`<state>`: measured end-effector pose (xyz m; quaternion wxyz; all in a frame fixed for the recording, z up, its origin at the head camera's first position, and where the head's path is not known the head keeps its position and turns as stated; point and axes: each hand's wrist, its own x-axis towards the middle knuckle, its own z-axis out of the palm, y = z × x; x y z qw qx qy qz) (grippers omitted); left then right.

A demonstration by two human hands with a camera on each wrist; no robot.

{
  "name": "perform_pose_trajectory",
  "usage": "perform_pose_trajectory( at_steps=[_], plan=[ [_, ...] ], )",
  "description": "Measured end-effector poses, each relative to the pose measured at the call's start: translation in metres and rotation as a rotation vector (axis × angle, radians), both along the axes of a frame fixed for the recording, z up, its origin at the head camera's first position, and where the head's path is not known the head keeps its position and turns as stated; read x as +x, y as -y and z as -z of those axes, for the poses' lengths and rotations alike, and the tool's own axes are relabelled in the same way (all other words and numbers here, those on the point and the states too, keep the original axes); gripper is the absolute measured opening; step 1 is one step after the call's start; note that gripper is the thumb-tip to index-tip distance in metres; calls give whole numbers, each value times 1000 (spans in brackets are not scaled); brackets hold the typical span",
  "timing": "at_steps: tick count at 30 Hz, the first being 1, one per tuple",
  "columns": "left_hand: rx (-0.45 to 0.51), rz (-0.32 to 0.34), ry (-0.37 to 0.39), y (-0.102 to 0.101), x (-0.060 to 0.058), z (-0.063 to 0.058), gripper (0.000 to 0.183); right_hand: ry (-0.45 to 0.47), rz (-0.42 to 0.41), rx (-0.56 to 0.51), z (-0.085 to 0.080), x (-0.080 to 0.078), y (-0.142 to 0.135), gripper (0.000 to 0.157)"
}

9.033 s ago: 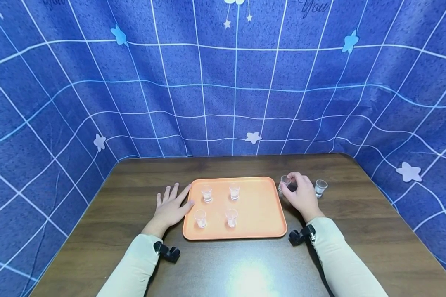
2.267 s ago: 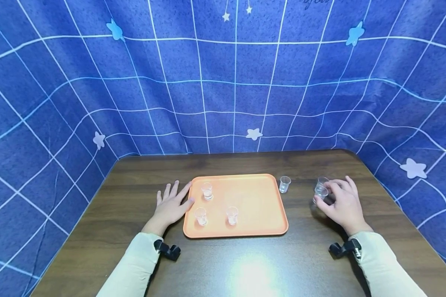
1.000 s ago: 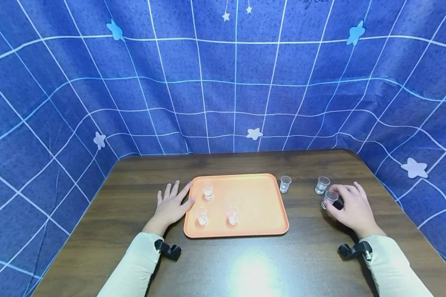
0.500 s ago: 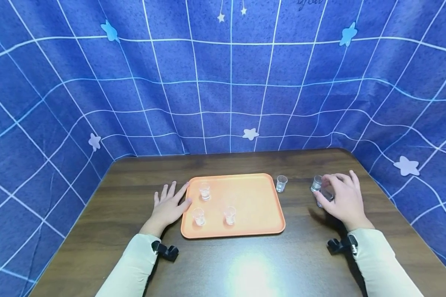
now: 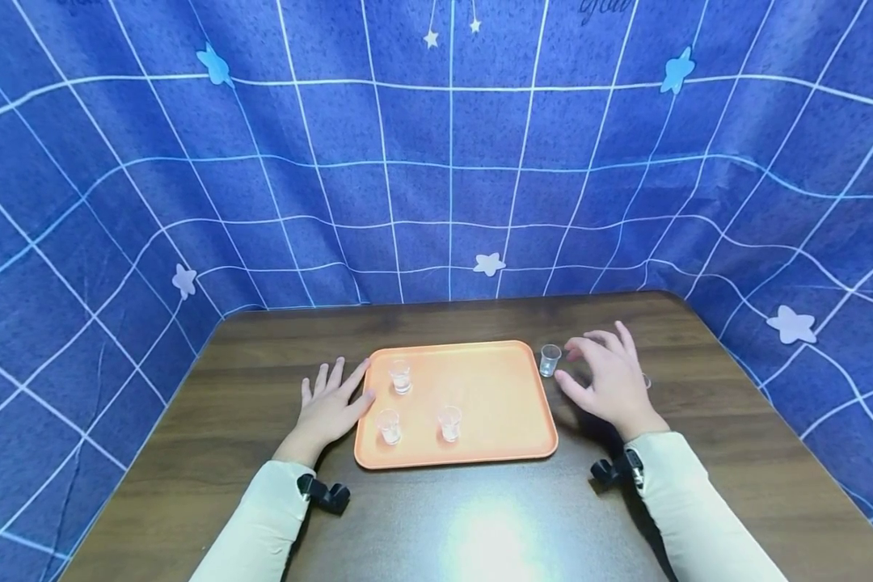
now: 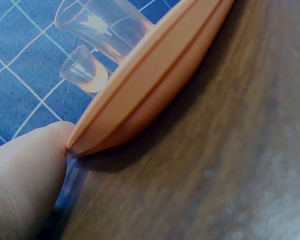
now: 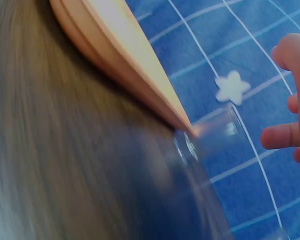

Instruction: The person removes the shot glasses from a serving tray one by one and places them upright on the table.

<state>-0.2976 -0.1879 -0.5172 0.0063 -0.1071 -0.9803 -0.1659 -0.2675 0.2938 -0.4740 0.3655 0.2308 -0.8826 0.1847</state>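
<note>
My left hand (image 5: pixel 329 414) lies with fingers spread at the left edge of the orange tray (image 5: pixel 505 404); in the left wrist view, a fingertip (image 6: pixel 57 135) meets the tray's rim. Three small clear shot glasses stand upright on the tray: a back-left glass (image 5: pixel 400 377), a front-left glass (image 5: pixel 389 426) and a front-middle glass (image 5: pixel 449 423). Another shot glass (image 5: pixel 549 360) is on the table just off the tray's right end. Beside it my right hand (image 5: pixel 611 386) hovers, thumb and fingers parted and holding nothing. The right wrist view shows this glass (image 7: pixel 217 130) apart from the fingers.
Behind my right hand, most of the glassware is hidden; only a bit of glass rim (image 5: pixel 647 381) shows. A blue curtain (image 5: pixel 407 194) with white lines and stars hangs along the back and sides of the wooden table (image 5: pixel 276 517).
Earlier a fourth glass stood at the tray's back middle; it is gone from there. My right hand has let go of a glass at the right and moved left. The left hand stays put.
</note>
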Motion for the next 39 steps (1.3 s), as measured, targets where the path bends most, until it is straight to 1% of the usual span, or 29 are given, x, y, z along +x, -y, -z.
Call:
perform_pose_trajectory(
  at_steps=[8, 12, 23, 30, 35, 39],
  plan=[
    [-3, 4, 18, 0, 1, -2, 67, 4, -78, -6, 1, -9, 37, 38],
    [-8, 6, 26, 1, 0, -2, 68, 19, -112, -2, 0, -11, 50, 40],
    [-7, 8, 33, 0, 0, -4, 68, 72, -199, 27, 7, -10, 77, 42],
    [-8, 5, 32, 1, 1, -4, 67, 112, -256, 48, 7, -8, 94, 44],
    [-13, 5, 32, 1, 0, -4, 67, 148, -312, 60, 8, -7, 108, 43],
    [-14, 7, 27, 1, 0, -3, 67, 165, -376, 68, 9, -6, 119, 41]
  ],
)
